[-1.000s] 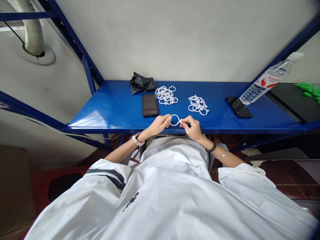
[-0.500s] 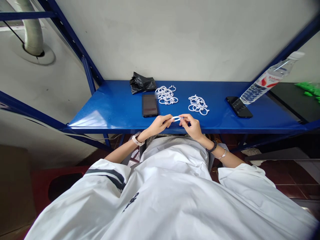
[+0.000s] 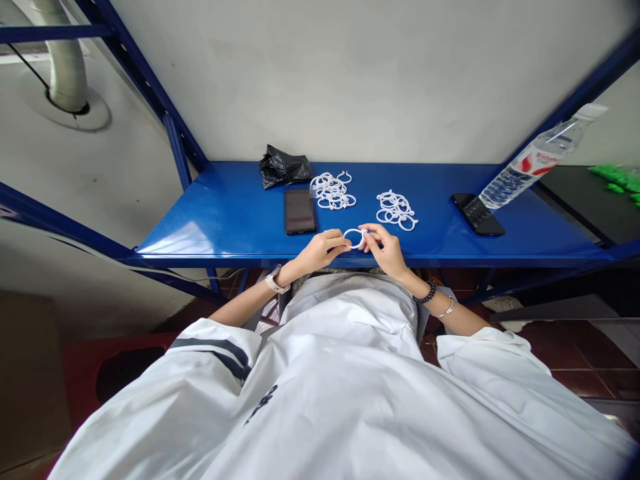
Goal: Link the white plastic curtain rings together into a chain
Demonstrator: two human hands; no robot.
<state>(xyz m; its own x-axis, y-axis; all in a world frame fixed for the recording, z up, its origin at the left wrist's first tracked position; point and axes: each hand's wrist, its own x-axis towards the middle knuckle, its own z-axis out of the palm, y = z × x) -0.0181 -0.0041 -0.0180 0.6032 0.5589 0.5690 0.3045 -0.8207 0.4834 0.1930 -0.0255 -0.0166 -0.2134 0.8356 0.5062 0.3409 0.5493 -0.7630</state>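
Between my two hands, just above the front edge of the blue table [image 3: 240,227], is a white plastic ring [image 3: 352,231]. My left hand [image 3: 323,251] pinches its left side, and my right hand [image 3: 385,251] pinches its right side, where a small knob or joint shows. The fingertips partly hide the ring. Beyond my hands lie two piles of similar white rings: a larger left pile [image 3: 333,191] beside a phone, and a smaller right pile [image 3: 397,211]. Some of those rings look unclosed.
A dark phone [image 3: 301,211] lies left of the larger pile, with a crumpled black plastic bag [image 3: 284,167] behind it. At the right, a water bottle [image 3: 530,163] stands by another black phone [image 3: 479,214]. Blue metal posts [image 3: 150,87] frame the table, and a wall backs it.
The ring has turned from nearly edge-on to showing its round opening. My fingers have shifted slightly around it; both piles are unchanged.
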